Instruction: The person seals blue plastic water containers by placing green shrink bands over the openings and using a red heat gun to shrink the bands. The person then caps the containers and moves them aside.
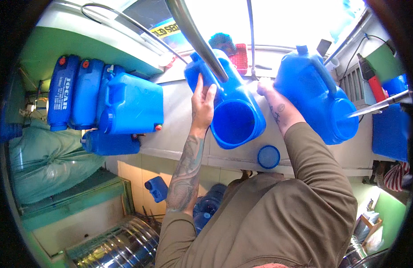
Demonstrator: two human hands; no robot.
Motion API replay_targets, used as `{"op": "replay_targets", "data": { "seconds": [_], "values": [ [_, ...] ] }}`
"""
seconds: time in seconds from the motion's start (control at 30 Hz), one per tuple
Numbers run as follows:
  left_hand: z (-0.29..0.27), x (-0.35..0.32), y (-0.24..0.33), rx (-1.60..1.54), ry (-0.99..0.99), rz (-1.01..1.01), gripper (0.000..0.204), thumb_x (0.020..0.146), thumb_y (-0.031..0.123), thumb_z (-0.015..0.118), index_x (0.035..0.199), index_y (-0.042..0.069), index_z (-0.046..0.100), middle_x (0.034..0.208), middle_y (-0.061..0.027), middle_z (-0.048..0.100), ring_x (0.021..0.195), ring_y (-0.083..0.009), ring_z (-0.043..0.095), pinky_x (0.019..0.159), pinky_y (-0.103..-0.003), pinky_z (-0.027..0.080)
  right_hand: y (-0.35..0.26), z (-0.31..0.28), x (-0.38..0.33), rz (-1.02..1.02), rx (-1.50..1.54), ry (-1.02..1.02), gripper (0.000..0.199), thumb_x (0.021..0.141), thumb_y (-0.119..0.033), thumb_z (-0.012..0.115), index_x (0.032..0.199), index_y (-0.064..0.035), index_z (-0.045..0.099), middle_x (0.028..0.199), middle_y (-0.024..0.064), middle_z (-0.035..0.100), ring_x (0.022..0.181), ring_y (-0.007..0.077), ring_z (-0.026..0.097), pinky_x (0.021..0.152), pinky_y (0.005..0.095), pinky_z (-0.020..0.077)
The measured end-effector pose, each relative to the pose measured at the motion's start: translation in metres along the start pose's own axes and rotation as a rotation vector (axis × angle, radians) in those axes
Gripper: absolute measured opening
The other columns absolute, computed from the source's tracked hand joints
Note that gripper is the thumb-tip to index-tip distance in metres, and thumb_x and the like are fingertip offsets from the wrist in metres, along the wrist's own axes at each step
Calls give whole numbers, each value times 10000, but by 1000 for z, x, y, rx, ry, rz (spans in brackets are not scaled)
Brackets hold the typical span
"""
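Observation:
A blue jug (pixel 242 94) with a wide round mouth stands on the counter in front of me, beneath a thick metal pipe (pixel 206 49). My left hand (pixel 203 107) rests against the jug's left side, its fingers stretched out. To the right of this jug, my right hand (pixel 265 86) is closed near the foot of a thin upright pipe (pixel 252 44); what it grips is hidden. Just beyond my right forearm stands a larger blue container (pixel 302 80) with a handle. A pale stream (pixel 371 109) reaches its round mouth from the right. A round blue lid (pixel 269 157) lies near the counter's front edge.
Several blue water containers (pixel 135 102) stand at the left end of the counter (pixel 175 129). A red basket (pixel 241 56) and a dark blue brush-like thing (pixel 222 41) sit at the back. Below left are a green bag (pixel 50 165) and a shiny ribbed metal tank (pixel 117 245).

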State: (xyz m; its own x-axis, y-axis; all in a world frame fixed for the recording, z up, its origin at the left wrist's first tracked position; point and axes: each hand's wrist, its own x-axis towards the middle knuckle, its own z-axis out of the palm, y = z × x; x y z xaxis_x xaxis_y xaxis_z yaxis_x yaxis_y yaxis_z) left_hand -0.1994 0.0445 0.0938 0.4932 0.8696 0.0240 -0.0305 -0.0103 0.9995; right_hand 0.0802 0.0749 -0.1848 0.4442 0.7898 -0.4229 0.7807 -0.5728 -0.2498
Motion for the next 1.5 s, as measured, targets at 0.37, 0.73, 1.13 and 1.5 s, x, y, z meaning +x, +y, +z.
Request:
{"op": "replay_targets", "data": {
  "seconds": [0.37, 0.73, 1.13, 1.5],
  "values": [
    [10, 29, -17, -106, 9, 115, 630, 1045, 101, 558, 1571, -51, 246, 1018, -13, 660, 876, -57, 594, 782, -213, 502, -4, -47, -13, -334, -64, 98, 423, 902, -284, 599, 1241, -33, 643, 1274, 209, 634, 1188, 362, 599, 990, 516, 491],
    [6, 31, -15, -11, -11, 179, 583, 1033, 139, 586, 1524, -65, 347, 930, -7, 654, 809, -63, 585, 704, -230, 496, 43, 17, -191, -392, 527, 641, 315, 932, -160, 616, 1225, -49, 657, 1213, 208, 625, 1132, 385, 608, 1005, 458, 486],
    [-8, -30, 37, 15, 412, 535, 432, 1050, 172, 544, 1409, -38, 430, 1249, -132, 590, 1131, -192, 569, 978, -342, 472, 250, -10, -414, 203, 720, 894, 529, 902, -299, 779, 1313, -31, 580, 1184, 156, 624, 1040, 256, 643, 775, 372, 562],
    [252, -120, 4, 163, -219, 383, 580, 1038, 326, 564, 1514, 38, 399, 1533, -188, 431, 1441, -321, 378, 1170, -468, 288, 287, -166, -354, -352, 583, 541, 1190, 668, -297, 951, 1594, -116, 225, 1623, 152, 324, 1475, 304, 353, 1158, 475, 383]
  ]
}}
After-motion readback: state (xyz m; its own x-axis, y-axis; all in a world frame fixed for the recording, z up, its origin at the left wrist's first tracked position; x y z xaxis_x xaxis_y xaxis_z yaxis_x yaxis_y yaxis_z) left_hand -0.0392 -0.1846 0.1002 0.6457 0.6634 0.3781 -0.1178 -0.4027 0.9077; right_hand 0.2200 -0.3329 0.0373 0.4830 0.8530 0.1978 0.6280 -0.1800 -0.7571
